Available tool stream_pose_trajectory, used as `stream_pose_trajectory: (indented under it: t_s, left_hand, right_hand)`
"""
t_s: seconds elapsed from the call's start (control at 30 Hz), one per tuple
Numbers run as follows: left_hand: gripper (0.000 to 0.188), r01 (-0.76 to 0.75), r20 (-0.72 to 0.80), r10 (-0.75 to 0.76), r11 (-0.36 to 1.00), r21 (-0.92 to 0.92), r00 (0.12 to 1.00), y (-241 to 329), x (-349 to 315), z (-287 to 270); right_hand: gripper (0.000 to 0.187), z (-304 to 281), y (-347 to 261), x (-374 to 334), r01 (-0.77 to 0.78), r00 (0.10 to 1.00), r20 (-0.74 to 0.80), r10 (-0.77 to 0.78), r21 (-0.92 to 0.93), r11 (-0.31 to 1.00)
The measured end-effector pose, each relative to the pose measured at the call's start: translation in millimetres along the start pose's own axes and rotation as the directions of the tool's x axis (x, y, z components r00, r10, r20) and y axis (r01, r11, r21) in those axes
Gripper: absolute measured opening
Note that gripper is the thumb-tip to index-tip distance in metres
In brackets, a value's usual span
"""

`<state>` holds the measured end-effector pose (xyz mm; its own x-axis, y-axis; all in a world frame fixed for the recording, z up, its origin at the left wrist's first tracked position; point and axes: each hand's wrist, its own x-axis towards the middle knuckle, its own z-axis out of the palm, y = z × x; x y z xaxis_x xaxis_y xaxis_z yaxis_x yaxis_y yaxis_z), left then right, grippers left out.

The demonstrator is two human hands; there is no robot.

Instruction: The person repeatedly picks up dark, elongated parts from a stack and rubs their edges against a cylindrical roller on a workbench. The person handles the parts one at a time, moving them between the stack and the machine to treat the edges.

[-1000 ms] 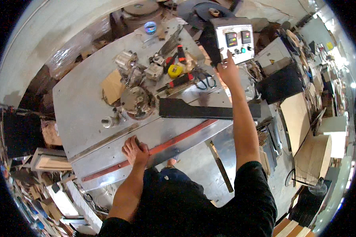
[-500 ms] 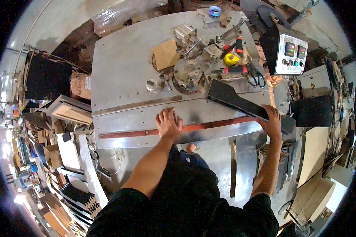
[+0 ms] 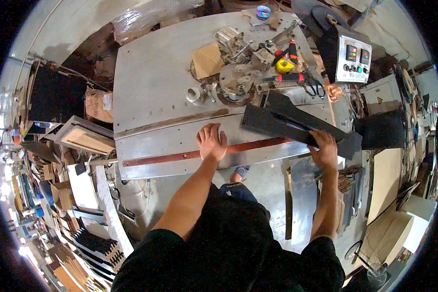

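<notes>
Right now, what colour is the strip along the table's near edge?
Red; the strip shows best in the head view.

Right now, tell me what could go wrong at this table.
The front dark board, held toward one end by the right hand, could swing into the left hand nearby. The rear dark board appears to overhang the table's right edge, so a nudge might tip it.

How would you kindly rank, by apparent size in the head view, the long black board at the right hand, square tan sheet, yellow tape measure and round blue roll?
1. Long black board
2. Square tan sheet
3. Yellow tape measure and round blue roll: too alike to rank.
</notes>
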<state>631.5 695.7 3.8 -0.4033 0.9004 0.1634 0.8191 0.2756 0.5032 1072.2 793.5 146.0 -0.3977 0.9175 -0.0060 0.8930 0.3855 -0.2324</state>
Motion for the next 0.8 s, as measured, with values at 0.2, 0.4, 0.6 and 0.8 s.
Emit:
stream_pose_trajectory:
  t_s: [0.2,0.4,0.6,0.8]
  left_hand:
    - [0.032,0.111,-0.192,-0.296,0.764,-0.636,0.936,-72.8,5.9,-4.1]
    - [0.038,0.055,0.049,-0.042,0.951,-0.304,0.998,-140.1,27.7,-65.8]
    - [0.052,0.04,0.169,-0.003,0.976,-0.215,0.986,-157.4,42.1,-93.7]
    - [0.063,-0.076,0.193,0.108,0.983,-0.169,0.975,-138.2,48.8,-92.4]
  right_hand:
    - [0.07,38.1,-110.4,-13.2,0.133,0.991,0.0,-0.133,0.074,0.988]
    - [0.069,95.6,-187.2,8.1,0.156,0.987,-0.041,-0.154,0.045,0.987]
    - [0.064,128.0,-233.2,24.8,-0.04,0.998,0.045,0.035,0.117,0.992]
    - [0.065,137.7,-217.7,15.0,-0.077,0.994,-0.07,0.079,0.029,0.997]
